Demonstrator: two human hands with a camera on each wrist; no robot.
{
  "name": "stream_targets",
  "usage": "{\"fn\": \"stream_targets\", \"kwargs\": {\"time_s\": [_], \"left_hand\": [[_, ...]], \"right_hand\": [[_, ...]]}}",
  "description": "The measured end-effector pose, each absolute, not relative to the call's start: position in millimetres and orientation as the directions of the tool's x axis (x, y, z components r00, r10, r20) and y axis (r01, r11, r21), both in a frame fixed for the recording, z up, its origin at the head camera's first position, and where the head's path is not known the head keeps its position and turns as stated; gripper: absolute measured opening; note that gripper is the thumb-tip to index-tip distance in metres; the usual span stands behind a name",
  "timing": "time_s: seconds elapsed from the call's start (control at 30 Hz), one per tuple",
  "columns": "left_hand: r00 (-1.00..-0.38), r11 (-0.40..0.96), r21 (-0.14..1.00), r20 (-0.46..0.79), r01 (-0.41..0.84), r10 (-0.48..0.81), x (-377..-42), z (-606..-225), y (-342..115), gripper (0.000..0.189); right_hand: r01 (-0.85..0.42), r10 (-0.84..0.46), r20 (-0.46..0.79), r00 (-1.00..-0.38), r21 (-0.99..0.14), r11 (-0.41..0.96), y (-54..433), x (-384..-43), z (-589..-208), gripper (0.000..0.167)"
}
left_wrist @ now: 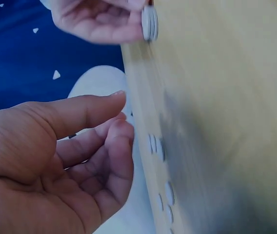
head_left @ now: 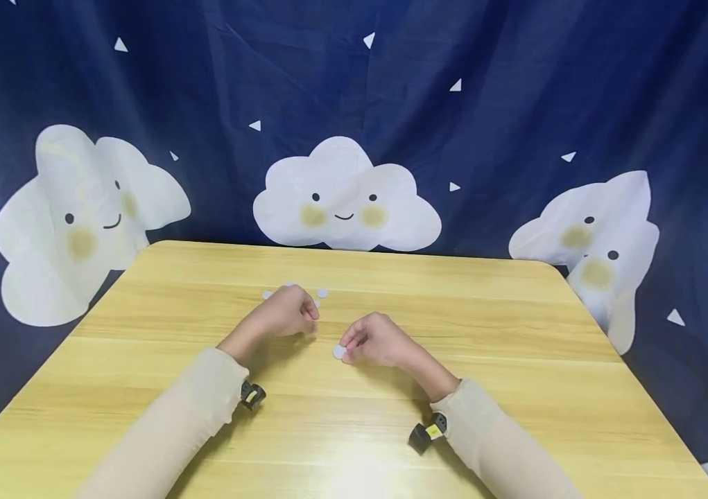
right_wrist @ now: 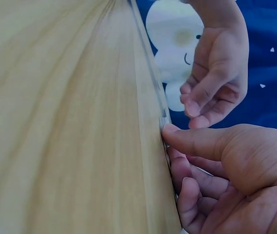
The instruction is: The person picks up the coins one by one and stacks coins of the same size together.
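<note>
My right hand (head_left: 378, 339) pinches a small stack of white round discs (head_left: 338, 352) by its edge, just at the table surface. In the left wrist view the stacked discs (left_wrist: 149, 23) stand on edge between the thumb and fingers. My left hand (head_left: 285, 310) hovers left of it, over the table, its fingers loosely curled. Between its thumb and fingertips nothing shows in the left wrist view. Several loose white discs (head_left: 322, 293) lie around and behind the left hand, which partly hides them.
The light wooden table (head_left: 485, 312) stretches out on all sides of the hands. Behind it hangs a dark blue curtain (head_left: 204, 83) with printed clouds and white triangles. Each wrist carries a small black camera (head_left: 253, 396) near the sleeve cuff.
</note>
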State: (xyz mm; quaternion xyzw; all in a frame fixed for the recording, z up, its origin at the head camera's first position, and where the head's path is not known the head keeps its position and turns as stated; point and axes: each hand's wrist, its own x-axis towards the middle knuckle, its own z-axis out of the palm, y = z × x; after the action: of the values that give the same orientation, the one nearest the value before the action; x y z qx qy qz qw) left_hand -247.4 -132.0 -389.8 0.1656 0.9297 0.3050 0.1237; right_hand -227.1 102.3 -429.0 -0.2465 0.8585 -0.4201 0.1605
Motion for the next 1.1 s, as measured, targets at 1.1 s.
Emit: {"fn": "stream_targets", "kwargs": {"time_s": [1.1], "left_hand": [[-0.906, 0.792, 0.548, -0.136, 0.268, 0.400, -326, -404, -138, 0.022]], "right_hand": [[-0.278, -0.542, -0.079, -0.837, -0.791, 0.545, 102, -227, -431, 0.013]]}}
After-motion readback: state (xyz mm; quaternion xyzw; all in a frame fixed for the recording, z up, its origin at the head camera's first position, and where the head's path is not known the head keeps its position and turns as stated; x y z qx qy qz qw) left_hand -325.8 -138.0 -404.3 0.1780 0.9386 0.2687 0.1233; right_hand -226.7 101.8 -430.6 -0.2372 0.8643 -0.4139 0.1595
